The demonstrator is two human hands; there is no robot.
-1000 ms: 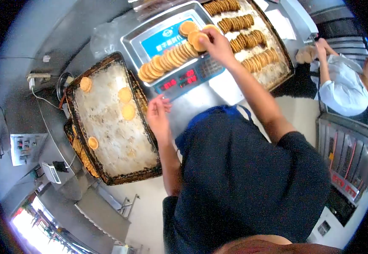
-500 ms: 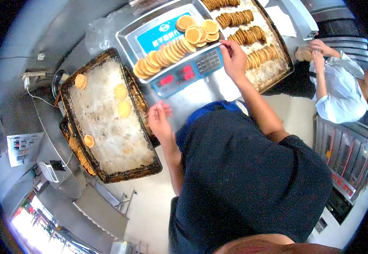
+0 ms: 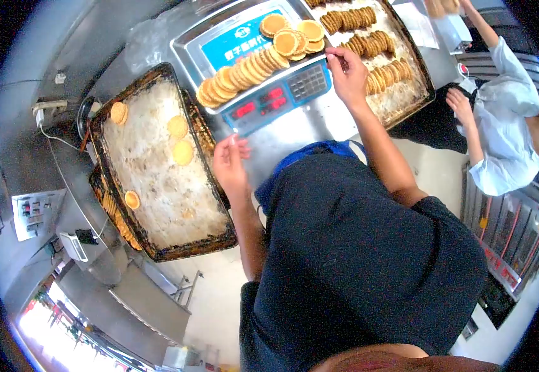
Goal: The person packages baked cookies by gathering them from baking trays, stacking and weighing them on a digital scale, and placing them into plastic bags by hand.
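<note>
A metal pan (image 3: 186, 54) on the digital scale (image 3: 263, 102) holds a long leaning row of round cookies (image 3: 245, 73), with more cookies (image 3: 294, 38) bunched at its right end. My right hand (image 3: 349, 73) is at the pan's lower right corner, fingers curled and apart, with no cookie in it. Below the scale's left end, my left hand (image 3: 230, 162) hovers with loosely bent fingers and holds nothing. To its left lies a dark-rimmed baking tray (image 3: 158, 180) bearing a few scattered cookies (image 3: 182, 152).
Behind my right hand, another tray (image 3: 406, 102) carries several rows of browned cookies (image 3: 388, 75). A co-worker in a light shirt (image 3: 508, 111) stands at the right, one arm stretched toward the counter. Another cookie-filled tray (image 3: 117, 217) shows under the left tray.
My right hand has let go of cookies at the bunch and drawn back to the pan's corner. My left hand has barely moved. The co-worker's hands have come apart, one reaching up.
</note>
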